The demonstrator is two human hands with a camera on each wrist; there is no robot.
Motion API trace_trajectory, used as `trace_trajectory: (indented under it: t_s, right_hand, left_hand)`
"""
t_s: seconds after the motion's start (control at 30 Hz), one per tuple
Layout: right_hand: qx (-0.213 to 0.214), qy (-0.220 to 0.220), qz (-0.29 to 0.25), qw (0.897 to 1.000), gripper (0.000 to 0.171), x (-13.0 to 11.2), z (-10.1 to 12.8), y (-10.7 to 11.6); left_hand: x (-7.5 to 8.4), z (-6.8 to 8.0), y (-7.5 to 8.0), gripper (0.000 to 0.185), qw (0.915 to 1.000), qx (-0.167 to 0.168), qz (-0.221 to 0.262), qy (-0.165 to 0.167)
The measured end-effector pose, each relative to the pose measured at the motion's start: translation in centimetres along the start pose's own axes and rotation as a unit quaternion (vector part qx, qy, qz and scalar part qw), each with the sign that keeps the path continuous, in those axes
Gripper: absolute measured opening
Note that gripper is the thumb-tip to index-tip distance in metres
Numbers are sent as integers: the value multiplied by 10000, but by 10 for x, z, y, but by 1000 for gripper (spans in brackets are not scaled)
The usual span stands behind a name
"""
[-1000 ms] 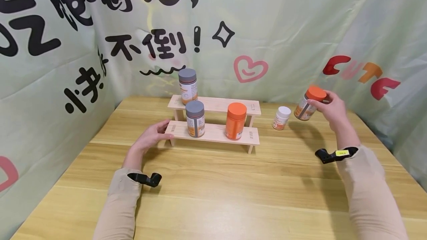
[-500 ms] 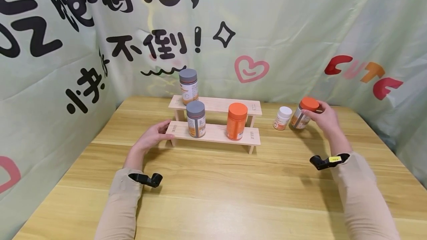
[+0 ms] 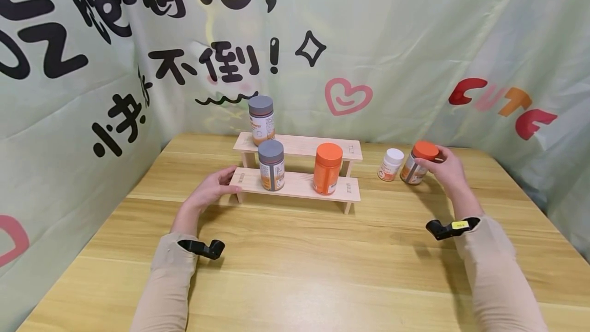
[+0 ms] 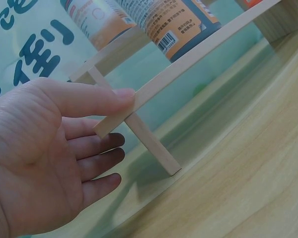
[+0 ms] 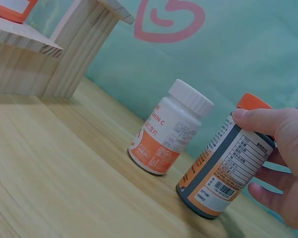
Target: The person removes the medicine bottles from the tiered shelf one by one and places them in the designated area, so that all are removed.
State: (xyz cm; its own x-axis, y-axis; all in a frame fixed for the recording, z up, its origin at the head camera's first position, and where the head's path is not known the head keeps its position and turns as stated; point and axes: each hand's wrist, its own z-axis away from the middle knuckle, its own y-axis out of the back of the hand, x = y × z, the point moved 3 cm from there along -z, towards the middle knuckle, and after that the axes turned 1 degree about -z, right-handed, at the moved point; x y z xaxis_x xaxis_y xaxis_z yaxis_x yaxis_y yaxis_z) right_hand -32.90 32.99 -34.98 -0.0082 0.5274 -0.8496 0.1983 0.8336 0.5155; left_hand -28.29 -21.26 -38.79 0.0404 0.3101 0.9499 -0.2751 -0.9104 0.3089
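Observation:
My right hand (image 3: 448,169) grips a grey supplement bottle with an orange cap (image 3: 413,169) near its top. In the right wrist view this bottle (image 5: 226,171) appears to stand on the table, right of a small white vitamin C bottle (image 5: 170,130), with a narrow gap between them. My left hand (image 3: 212,188) holds the left end of the two-tier wooden shelf (image 3: 295,182). In the left wrist view the thumb lies on the board's front edge, the other fingers behind and below it. A grey-capped bottle (image 3: 271,166) and an all-orange bottle (image 3: 328,169) occupy the lower tier.
On the upper tier's left part stands another grey-capped bottle (image 3: 261,121). The wooden table (image 3: 322,270) extends in front of the shelf. A printed cloth backdrop (image 3: 401,40) closes off the back and sides.
My right hand has brought the orange-capped bottle down and slightly left, from a tilted position in the air to beside the white bottle. The left hand has stayed on the shelf.

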Motion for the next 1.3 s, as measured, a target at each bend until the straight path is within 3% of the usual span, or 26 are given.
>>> trace_trajectory:
  t_s: [0.77,1.3]
  right_hand:
    - [-517,101,3,9986,79,-10,4,1]
    - [-219,424,384,9981,76,-50,8,17]
  left_hand:
    - [-1,1,3,78,10000,-23,-83,-42]
    - [-1,-1,1,77,10000,-28,64,-12]
